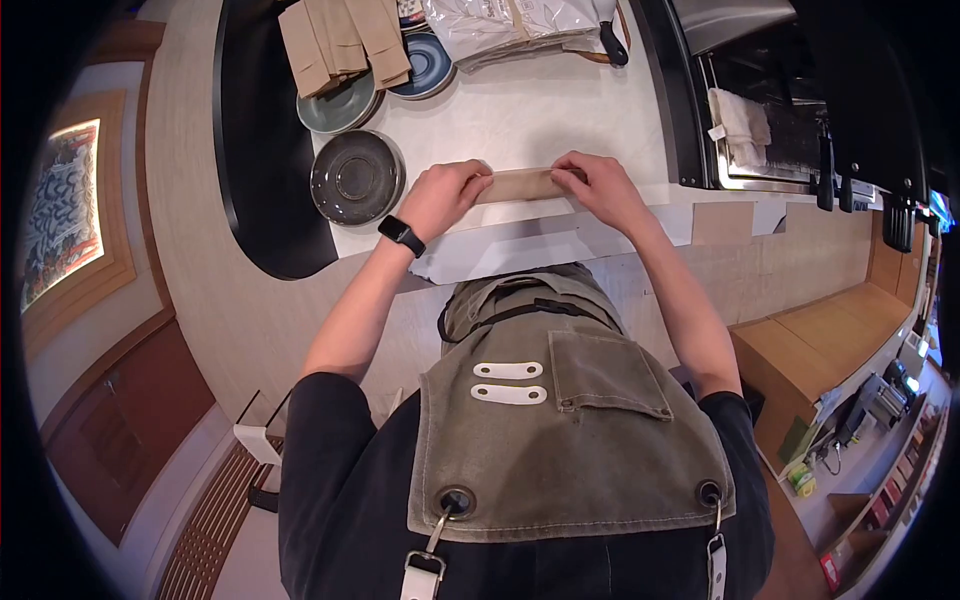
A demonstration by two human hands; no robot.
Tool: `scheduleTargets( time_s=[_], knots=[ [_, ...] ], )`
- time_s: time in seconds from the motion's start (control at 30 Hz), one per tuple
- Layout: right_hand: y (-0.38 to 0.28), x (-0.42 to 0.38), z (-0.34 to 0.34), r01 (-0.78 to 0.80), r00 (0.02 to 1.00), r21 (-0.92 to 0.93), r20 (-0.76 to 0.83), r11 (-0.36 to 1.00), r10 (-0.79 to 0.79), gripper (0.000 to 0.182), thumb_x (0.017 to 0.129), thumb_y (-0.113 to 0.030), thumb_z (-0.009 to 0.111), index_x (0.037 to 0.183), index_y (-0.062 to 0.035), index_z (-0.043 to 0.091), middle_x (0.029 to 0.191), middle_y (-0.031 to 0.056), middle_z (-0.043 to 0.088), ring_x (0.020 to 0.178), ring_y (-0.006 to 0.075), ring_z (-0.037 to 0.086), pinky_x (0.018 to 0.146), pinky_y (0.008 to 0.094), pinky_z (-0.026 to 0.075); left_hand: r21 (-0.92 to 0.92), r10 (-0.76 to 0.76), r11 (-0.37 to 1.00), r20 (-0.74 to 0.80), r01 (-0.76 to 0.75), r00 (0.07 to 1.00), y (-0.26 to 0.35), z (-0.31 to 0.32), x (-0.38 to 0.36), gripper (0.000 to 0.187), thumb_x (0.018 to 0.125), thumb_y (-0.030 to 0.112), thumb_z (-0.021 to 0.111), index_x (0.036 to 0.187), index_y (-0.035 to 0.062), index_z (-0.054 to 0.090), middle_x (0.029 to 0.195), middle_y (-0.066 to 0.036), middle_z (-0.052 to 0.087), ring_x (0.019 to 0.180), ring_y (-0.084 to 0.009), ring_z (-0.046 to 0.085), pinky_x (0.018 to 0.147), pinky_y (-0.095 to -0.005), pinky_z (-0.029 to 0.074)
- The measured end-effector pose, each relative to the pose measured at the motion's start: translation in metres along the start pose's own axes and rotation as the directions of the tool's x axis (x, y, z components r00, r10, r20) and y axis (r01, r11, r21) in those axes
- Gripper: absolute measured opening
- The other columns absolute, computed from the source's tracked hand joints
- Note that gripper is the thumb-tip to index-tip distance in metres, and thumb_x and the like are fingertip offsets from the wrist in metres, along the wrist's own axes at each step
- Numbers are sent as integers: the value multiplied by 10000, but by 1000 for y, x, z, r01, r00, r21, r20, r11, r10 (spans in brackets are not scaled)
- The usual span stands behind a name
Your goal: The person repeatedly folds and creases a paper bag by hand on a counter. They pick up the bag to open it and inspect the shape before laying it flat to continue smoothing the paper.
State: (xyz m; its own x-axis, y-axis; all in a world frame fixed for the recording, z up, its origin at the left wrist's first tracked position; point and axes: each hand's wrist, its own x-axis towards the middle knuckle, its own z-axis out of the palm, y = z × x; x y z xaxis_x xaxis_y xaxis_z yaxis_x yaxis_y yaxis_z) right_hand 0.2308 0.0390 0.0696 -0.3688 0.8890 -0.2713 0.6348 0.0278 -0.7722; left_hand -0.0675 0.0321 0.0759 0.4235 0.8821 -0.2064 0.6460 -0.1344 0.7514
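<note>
Through the head camera I look down on two bare hands working close to the near edge of a pale table. Between them, lying level and stretched sideways, is a brown paper strip; it sits at the front of the table, a little beyond the apron.

My left hand has the strip's left end, its fingers drawn in narrow on the paper with the thumb. My right hand has the other end the same way, thumb and forefinger brought together over it. The fingertips partly cover both ends, so I cannot tell how much paper is tucked beneath them. A black watch circles the left wrist.

Just left of that hand I see a dark grey plate, face up and near the table's black side panel. Beyond it are a green plate and a blue plate, with several folded brown paper sleeves lying across parts of both. To the right of these, at the far end, I make out a clear plastic-wrapped pack, and beside it a black handle. Off to the right, well apart from my right hand, a pale cloth hangs over the metal appliance.
</note>
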Motion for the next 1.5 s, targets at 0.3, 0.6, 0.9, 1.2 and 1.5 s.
scheduleTargets(
  time_s=[0.3, 0.6, 0.9, 1.2, 1.5],
  knots=[
    [2, 2, 9, -28, 995, -19, -97, 999, 26, 226, 1003, -253, 720, 1040, -33, 755, 992, 155, 740, 911, 350, 710, 837, 447, 550, -3, -92, 996, -147, 93, 985, -2, 8, -4, 194, 998, 230, 748, 1073, 61, 809, 988, -133, 769, 844, -318, 751, 770, -405, 595],
    [3, 6, 9, -58, 992, 1, -110, 998, 57, 255, 988, -274, 750, 1042, -24, 747, 971, 145, 720, 823, 312, 679, 796, 427, 544, 193, -62, 975, -235, 109, 970, 1, 13, -2, 138, 966, 252, 761, 1008, 139, 828, 979, -70, 756, 857, -300, 717, 751, -431, 573],
    [2, 7, 8, -81, 987, 15, -136, 997, 83, 227, 976, -245, 770, 1026, -25, 745, 937, 132, 672, 783, 283, 651, 764, 403, 540, 179, 66, 983, -203, -29, 977, -10, 7, 4, 113, 937, 191, 771, 970, 92, 815, 942, -69, 749, 901, -315, 646, 834, -443, 532],
    [9, 5, 10, -75, 983, 48, -163, 996, 82, 224, 956, -219, 785, 1013, -7, 740, 1015, 136, 655, 809, 273, 665, 775, 392, 558, 132, 105, 988, -159, -84, 982, -18, 5, 7, 123, 949, 172, 756, 978, 57, 792, 960, -94, 747, 926, -340, 652, 872, -454, 529],
    [11, 3, 7, -68, 987, 68, -141, 995, 77, 212, 956, -198, 778, 992, 5, 727, 1021, 133, 646, 792, 243, 653, 757, 376, 551, 145, 112, 986, -179, -86, 977, -18, 8, 5, 115, 951, 178, 753, 973, 70, 787, 963, -89, 743, 929, -341, 653, 869, -458, 528]
  ],
)
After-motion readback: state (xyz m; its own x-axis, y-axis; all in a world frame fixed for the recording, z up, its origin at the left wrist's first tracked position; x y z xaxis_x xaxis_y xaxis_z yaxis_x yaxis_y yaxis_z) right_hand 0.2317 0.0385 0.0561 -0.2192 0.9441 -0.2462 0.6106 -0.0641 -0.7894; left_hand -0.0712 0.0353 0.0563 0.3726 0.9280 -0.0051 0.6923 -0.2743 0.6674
